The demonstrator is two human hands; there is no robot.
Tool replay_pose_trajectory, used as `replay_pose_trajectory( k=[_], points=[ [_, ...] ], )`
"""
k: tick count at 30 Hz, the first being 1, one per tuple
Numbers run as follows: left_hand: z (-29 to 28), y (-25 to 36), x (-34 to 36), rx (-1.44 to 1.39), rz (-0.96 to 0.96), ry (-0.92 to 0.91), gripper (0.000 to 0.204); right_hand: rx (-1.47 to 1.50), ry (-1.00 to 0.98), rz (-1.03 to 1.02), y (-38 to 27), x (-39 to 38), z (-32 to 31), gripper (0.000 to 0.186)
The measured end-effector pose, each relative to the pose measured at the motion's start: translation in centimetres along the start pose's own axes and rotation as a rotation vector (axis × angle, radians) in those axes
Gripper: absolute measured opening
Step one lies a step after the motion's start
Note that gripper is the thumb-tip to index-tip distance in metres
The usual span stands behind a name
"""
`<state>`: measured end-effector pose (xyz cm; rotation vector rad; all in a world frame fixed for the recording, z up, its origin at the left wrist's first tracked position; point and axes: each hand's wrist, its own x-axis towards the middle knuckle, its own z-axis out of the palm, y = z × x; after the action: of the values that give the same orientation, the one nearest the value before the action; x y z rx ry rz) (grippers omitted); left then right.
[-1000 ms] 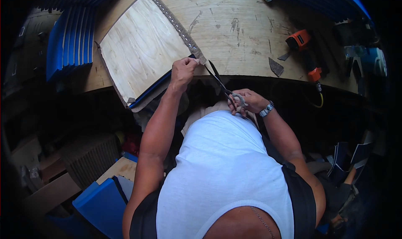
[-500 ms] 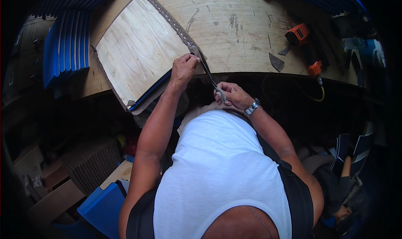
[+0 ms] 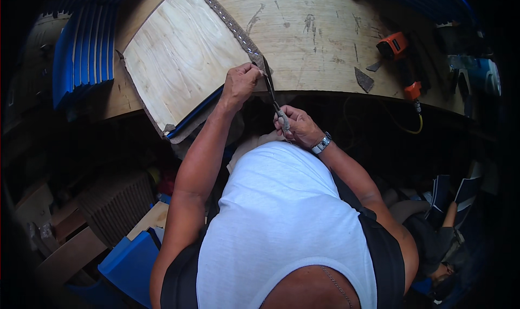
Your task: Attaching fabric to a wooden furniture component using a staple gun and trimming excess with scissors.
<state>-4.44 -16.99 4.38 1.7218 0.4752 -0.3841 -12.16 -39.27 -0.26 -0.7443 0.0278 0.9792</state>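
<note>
A wooden panel lies at the table's front edge, its bare face up. Grey-brown fabric is folded over its far right side and fixed by a row of staples. My left hand is closed in a pinch on the fabric at the panel's near right corner. In my right hand are dark scissors with handles wrapped in something pale. Their blades point up at that corner, beside my left fingertips. Whether they touch the fabric is hard to see. Blue material shows along the panel's near edge.
An orange and black power tool with a yellow hose lies on the right of the table, near dark fabric scraps. Blue panels stand stacked at the left. Another person is at the lower right.
The scissors have tilted more upright, their blades closer to the fabric corner. My left hand keeps its pinch. The table and panel sit slightly shifted in view.
</note>
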Motion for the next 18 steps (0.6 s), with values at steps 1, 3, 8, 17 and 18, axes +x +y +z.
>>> replay_pose_trajectory(
  k=[1,3,8,17,18],
  points=[
    [-0.1,-0.1,0.0,-0.001,-0.004,-0.002,0.016,0.002,0.003,0.003,0.1,-0.1,0.1,0.022],
    [-0.3,-0.1,0.0,0.160,0.058,0.029,0.018,0.007,0.044,-0.009,0.0,-0.5,0.6,0.021],
    [-0.1,0.1,-1.0,0.417,0.129,0.086,0.022,-0.017,0.044,0.023,-0.9,-1.1,0.8,0.018],
    [0.4,-0.3,-1.4,0.436,0.172,0.122,0.025,-0.240,0.098,0.090,-5.4,-3.1,0.8,0.017],
    [0.3,-0.7,-1.5,0.422,0.186,0.141,0.027,-0.398,0.099,0.193,-6.8,-4.0,0.8,0.017]
  ],
)
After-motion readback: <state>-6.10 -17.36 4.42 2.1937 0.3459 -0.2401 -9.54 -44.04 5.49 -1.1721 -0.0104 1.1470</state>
